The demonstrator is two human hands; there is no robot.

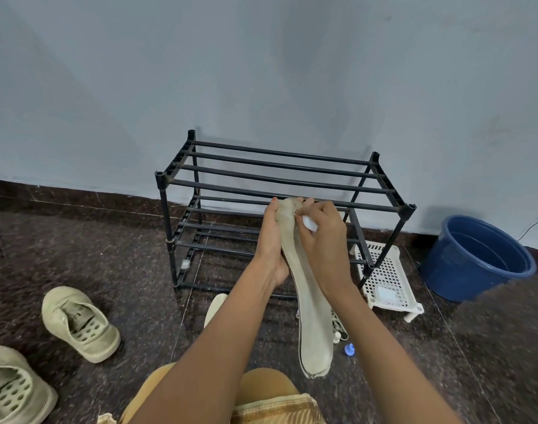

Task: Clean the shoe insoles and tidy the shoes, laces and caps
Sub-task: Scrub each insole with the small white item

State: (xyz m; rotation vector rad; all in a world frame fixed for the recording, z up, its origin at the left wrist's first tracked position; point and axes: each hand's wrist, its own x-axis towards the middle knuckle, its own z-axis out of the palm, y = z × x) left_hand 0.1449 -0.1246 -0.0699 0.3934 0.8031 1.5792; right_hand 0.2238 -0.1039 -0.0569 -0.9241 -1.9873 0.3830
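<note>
Shoes point(81, 324): two beige ones, on the floor at far left.
Left hand point(272, 240): I see it gripping the insole point(310, 301), raised before the rack point(280, 162).
Right hand point(322, 237): pinches a small white thing point(309, 223) against the insole.
Rack label point(185, 264): too blurred to read.

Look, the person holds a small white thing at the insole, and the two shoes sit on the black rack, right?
Not quite. The two shoes are not on the black rack; the head view shows them on the floor, left of it. The rest is right: the left hand holds the insole and the right hand holds the small white thing at it.
</note>
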